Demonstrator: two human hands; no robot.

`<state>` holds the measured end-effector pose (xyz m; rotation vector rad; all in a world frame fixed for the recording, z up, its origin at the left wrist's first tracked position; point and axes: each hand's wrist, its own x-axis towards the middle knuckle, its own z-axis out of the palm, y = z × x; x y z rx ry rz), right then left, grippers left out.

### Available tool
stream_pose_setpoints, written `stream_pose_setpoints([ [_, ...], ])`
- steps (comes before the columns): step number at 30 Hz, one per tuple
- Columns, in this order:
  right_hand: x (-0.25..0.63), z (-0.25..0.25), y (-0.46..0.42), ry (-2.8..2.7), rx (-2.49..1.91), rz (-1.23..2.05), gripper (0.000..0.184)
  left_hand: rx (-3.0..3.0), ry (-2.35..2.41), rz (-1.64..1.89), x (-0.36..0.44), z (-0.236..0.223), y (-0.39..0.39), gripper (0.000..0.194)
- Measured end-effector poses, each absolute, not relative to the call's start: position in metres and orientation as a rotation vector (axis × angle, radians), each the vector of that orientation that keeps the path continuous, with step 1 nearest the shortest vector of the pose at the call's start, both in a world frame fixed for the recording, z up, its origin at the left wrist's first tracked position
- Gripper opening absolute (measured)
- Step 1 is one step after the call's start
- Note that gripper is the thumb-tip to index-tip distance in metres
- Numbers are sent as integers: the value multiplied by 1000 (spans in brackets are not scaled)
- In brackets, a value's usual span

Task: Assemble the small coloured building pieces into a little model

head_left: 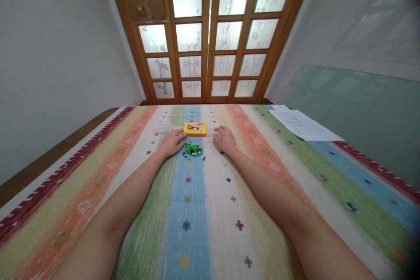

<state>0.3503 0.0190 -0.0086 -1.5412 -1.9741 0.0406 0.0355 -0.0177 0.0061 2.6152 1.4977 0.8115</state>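
Note:
A small yellow-orange box (194,129) with a printed picture lies flat on the striped tablecloth (193,245). Just in front of it is a loose pile of tiny building bricks (193,149), mostly green, with dark red, blue and yellow ones. My left hand (173,142) rests left of the pile, fingers apart, its fingertips close to the box's left edge; whether they touch cannot be made out. To the right of the box, my right hand (225,139) lies with slightly bent, parted fingers beside a clear plastic piece (212,132). Neither hand visibly holds anything.
A clear plastic tray (162,126) sits beyond my left hand. White printed sheets (303,125) lie at the table's far right. Beyond the table's back edge stand wooden doors (207,61) with frosted panes, and a pale green panel (354,109) leans at the right wall.

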Motion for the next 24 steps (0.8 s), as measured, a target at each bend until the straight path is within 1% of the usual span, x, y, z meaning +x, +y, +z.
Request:
stream_pose_setpoints([
  [6, 349, -11, 21, -2016, -1503, 35, 39, 2616, 1523, 827, 35, 6, -16, 38],
  [15, 347, -3, 13, -1909, -1586, -11, 34, 2606, 1581, 768, 36, 7, -17, 40],
  [24, 349, -9, 18, -2046, -1472, 62, 41, 2594, 1669, 819, 32, 3, -14, 33],
])
